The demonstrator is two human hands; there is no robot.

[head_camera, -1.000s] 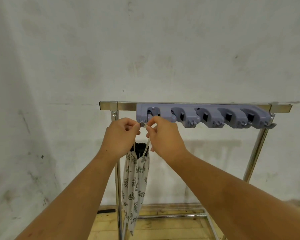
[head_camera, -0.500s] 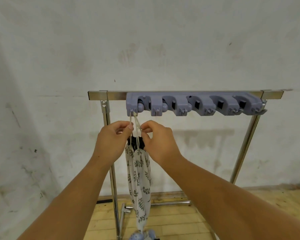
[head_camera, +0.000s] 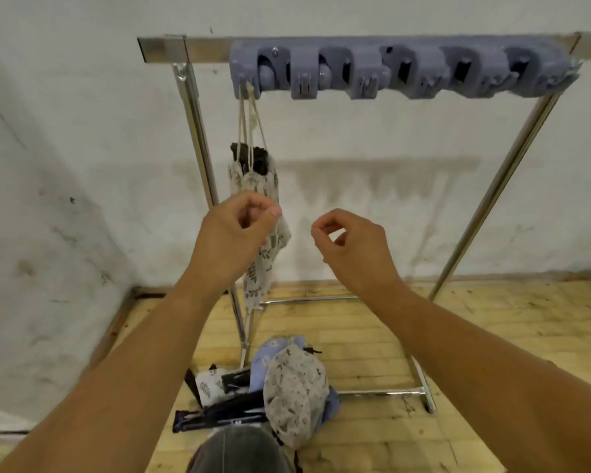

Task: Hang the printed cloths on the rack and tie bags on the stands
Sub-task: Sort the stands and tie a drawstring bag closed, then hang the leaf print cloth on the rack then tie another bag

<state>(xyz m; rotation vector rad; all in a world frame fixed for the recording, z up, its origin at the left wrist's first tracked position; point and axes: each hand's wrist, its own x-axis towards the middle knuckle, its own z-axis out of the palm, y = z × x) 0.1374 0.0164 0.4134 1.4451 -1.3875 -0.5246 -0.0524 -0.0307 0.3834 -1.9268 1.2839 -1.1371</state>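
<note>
The leaf-print bag (head_camera: 253,179) hangs below the left end of the grey hook strip (head_camera: 423,68). Its two pale cords (head_camera: 249,121) run up to the strip's first hook, and its dark gathered mouth sits a little under that hook. Judging by this, the step of tying this bag on is as good as done and the person is at the point of letting it go. The left hand (head_camera: 232,240) is below the strip's left end, in front of the bag's lower half. Its grip is curled with thumb against fingertips, and whether it pinches the cloth or only overlaps it cannot be told. The right hand (head_camera: 352,250) is below the strip's second and third hooks, clear of the bag, with its grip closed fingertip to thumb on nothing visible. The other hooks along the strip, to the right of the first, appear bare. Far below the strip, on the wooden floor (head_camera: 458,336) by the rack's foot, lies a pile of cloth pieces (head_camera: 294,387), printed and pale blue, with some dark items beside it. The next move probably calls for reaching down to that pile, lifting one piece free of the rest, finding its cords and bringing them up to the next free hook on the strip.
</note>
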